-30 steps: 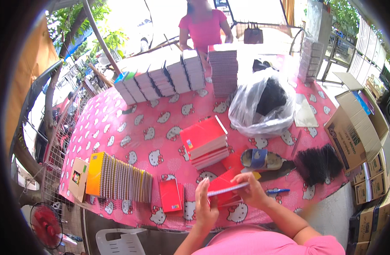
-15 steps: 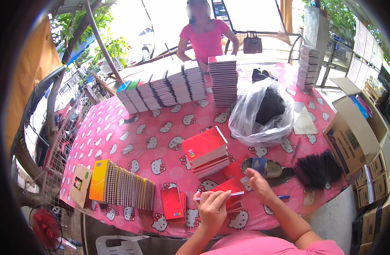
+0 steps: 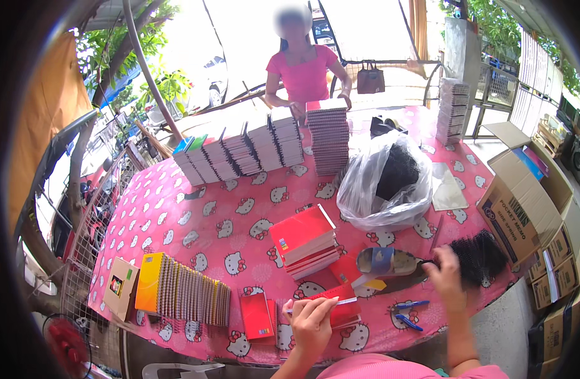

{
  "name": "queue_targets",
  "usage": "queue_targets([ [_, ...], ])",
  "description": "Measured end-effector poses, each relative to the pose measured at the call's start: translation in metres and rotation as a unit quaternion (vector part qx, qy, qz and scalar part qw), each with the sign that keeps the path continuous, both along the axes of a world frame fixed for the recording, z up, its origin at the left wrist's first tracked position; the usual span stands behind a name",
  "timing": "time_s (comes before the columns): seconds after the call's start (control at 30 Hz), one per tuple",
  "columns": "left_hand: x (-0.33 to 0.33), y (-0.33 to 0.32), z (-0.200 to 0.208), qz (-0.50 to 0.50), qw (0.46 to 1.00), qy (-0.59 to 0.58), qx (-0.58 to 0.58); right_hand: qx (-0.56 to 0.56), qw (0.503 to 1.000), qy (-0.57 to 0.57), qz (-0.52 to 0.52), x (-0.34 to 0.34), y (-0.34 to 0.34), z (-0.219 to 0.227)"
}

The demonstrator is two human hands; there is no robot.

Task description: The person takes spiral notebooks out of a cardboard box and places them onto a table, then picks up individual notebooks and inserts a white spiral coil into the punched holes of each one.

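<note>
My left hand [image 3: 312,321], fingers closed, grips a thin red memo pad [image 3: 331,303] by its edge, above a low pile of red pads at the table's near side. Out to the right, my right hand [image 3: 446,275] has its fingers apart, beside a heap of black wire spirals [image 3: 482,252]; nothing shows in it. Between the hands lie blue-handled pliers [image 3: 409,314] and an oval container with a blue band [image 3: 386,261]. Just beyond my left hand rises a stack of red memo pads [image 3: 304,237]. More red pads [image 3: 257,316] lie to its left.
Yellow spiral notebooks [image 3: 182,287] stand in a row at the left. A clear plastic bag [image 3: 381,196] of black spirals sits mid-table; an open cardboard box [image 3: 517,208] is at the right. Across the table, a person in pink [image 3: 302,72] touches a tall notebook stack [image 3: 328,139].
My right hand has moved right, away from the red pads toward the black spirals, and the pliers now show fully. The left hand keeps its pad. The person opposite now has hands at the tall stack.
</note>
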State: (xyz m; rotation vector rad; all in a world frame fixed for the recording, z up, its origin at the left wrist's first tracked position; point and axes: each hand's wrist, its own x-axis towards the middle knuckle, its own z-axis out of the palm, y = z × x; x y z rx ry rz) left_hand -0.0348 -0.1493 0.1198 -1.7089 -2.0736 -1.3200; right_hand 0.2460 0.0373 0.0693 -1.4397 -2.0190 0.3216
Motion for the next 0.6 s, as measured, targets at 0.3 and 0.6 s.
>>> queue_targets([
  [0.3, 0.005, 0.006, -0.007, -0.016, 1.000, -0.002, -0.011, 0.022, 0.972, -0.209, -0.104, 0.097, 0.042, -0.069],
  [0.6, 0.005, 0.003, -0.011, -0.012, 1.000, -0.011, -0.006, -0.039, 0.971, -0.220, -0.085, 0.087, 0.054, -0.052],
])
